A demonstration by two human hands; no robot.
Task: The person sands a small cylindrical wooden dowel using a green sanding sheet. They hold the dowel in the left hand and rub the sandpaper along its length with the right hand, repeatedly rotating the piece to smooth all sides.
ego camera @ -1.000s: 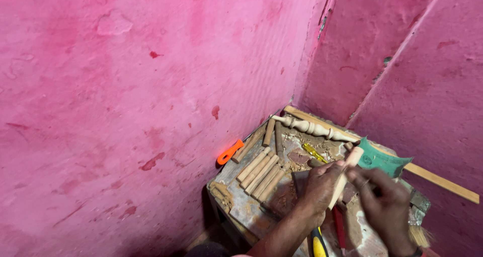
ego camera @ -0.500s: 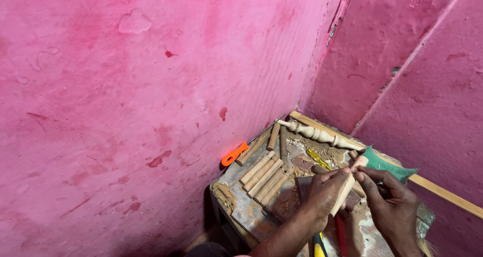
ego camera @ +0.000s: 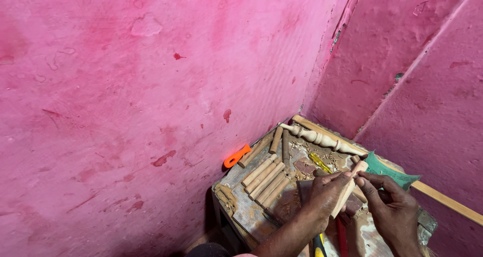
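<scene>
Both hands stay on the same short wooden peg over the near right of the counter: the left hand has its fingers closed around the lower half, and the right hand now pinches the upper end with its fingertips, where a second ago it lay lower and more open beside it. Only the view has tilted; the peg is still held tilted above the counter, so the handwork on it continues. Farther back lie a row of dowels, an orange handle, a turned spindle, green sandpaper and the pink wall.
</scene>
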